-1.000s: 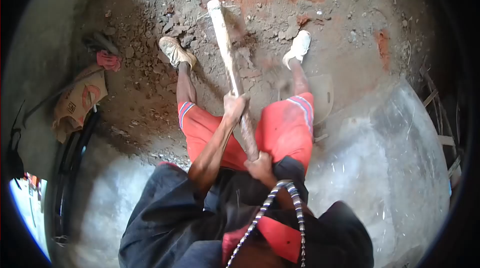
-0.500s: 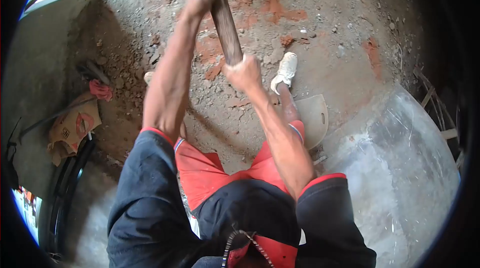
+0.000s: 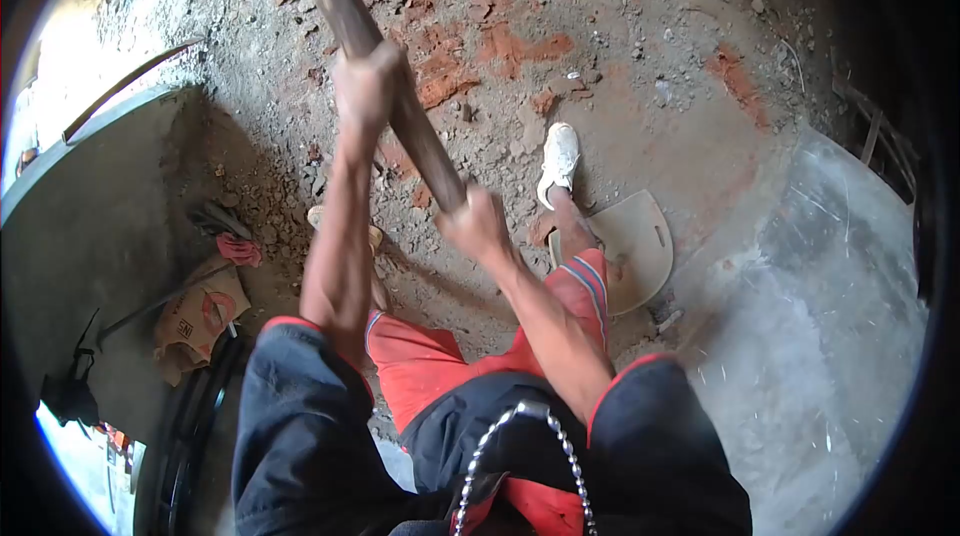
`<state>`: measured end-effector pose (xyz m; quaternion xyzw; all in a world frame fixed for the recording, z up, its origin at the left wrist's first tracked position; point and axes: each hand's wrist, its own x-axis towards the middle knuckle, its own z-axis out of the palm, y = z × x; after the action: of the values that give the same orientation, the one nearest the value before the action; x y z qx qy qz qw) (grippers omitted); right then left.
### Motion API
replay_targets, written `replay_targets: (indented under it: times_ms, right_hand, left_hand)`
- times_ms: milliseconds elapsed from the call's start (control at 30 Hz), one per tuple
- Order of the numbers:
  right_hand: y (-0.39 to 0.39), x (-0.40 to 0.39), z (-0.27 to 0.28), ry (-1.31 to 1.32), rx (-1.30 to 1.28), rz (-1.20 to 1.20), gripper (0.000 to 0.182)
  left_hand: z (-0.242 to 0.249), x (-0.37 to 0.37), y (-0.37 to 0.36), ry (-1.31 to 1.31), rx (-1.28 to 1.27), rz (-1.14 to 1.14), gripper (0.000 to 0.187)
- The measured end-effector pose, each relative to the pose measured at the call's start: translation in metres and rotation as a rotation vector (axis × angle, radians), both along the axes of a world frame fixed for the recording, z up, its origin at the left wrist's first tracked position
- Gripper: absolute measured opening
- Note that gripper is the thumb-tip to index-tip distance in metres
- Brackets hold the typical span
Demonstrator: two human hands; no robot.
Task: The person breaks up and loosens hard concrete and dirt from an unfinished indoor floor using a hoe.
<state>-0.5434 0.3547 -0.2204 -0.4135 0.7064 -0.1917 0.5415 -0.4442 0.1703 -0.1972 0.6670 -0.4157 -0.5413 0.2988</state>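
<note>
A long, thick wooden handle (image 3: 425, 151) slants from the top left down toward my body. My left hand (image 3: 368, 86) is wrapped around it at the middle of its visible length. Lower down, my right hand (image 3: 475, 226) grips its near end. Whatever the handle's far end carries is cut off by the top edge of the view. Beneath both hands lies rough ground (image 3: 500, 146) with loose soil, rubble and reddish crumbled patches.
My foot in a white shoe (image 3: 561, 158) stands beside a pale flat tray-like piece (image 3: 645, 236) with a slot. At left are a grey plastered wall (image 3: 90, 196), a torn paper bag (image 3: 205, 321) and a red cloth (image 3: 238, 249). A smooth grey slab (image 3: 830, 336) is at right.
Both hands have come down closer to my body with the handle. My left hand has shifted left, and the handle leans further left. The camera view has also moved.
</note>
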Motion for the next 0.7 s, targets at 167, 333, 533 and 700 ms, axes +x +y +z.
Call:
replay_targets:
  times_ms: [167,333,533,700]
  right_hand:
    - [0.029,0.007,-0.015,0.047,0.231,-0.029,0.024]
    - [0.257,-0.012,0.044,0.025,0.523,0.132,0.026]
    - [0.254,-0.007,0.111,0.241,0.162,0.223,0.022]
    - [0.052,-0.003,0.022,0.040,0.027,0.026,0.033]
  left_hand:
    - [-0.080,-0.017,0.010,-0.204,0.354,-0.122,0.019]
    - [-0.114,-0.026,0.278,-0.168,0.815,-0.105,0.011]
    - [-0.003,-0.001,0.270,0.014,0.589,0.284,0.009]
    - [0.027,0.002,0.053,0.010,0.022,0.041,0.029]
